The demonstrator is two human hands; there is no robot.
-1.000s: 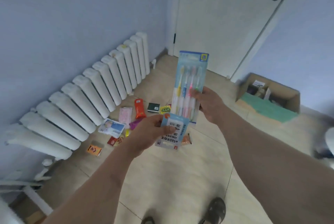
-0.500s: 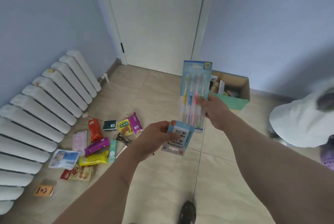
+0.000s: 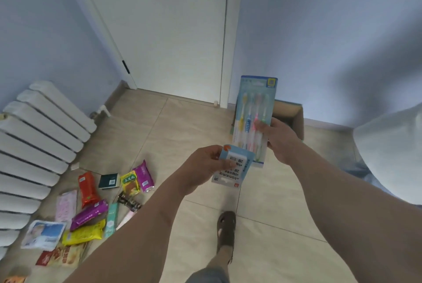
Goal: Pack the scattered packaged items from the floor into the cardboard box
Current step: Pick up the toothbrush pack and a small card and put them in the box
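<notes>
Toothbrushes in their pack [image 3: 253, 118] ride in our right hand [image 3: 279, 139], a small card pack [image 3: 233, 166] in our left hand [image 3: 203, 166]. We have turned; the cardboard box [image 3: 288, 115] now sits at 1 o'clock, close ahead. Snack packs [image 3: 91, 209] wait at 8 o'clock.

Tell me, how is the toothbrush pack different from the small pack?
The toothbrush pack is long and upright in the right hand; the small pack is short and tilted in the left hand. One shows colourful brushes, the other a white label. Both are light blue.

Toothbrush pack [image 3: 253, 118] in right hand [image 3: 279, 139]
</notes>
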